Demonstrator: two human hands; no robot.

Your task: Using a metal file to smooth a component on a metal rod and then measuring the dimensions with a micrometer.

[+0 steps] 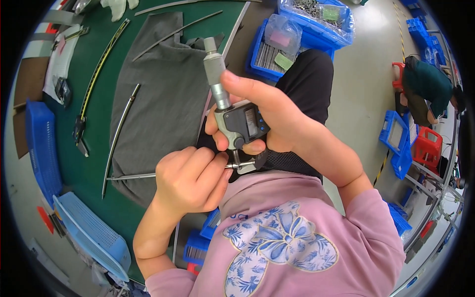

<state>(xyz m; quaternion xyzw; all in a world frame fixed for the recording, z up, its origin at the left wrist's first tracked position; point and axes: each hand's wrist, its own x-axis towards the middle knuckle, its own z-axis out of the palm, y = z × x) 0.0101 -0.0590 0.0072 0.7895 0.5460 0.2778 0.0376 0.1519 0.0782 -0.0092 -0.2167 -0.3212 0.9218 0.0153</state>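
My right hand (282,116) is closed around a digital micrometer (214,69), its thumb on the upper barrel and its small display facing up. My left hand (190,180) is closed on a thin metal rod (133,176). One end of that rod reaches the micrometer's jaws below the display; whether the jaws touch it I cannot tell. The rod's other end crosses a second metal rod (118,136) at the edge of a grey cloth (158,104). Further thin strips lie near the cloth's far side. To the left rests a digital caliper (95,79).
The green table (94,158) carries a blue basket (42,143) and a light blue basket (94,232) at its left edge. Blue bins (256,62) of metal parts stand beyond my knee. At the right, a person (428,89) bends near a red stool (426,148).
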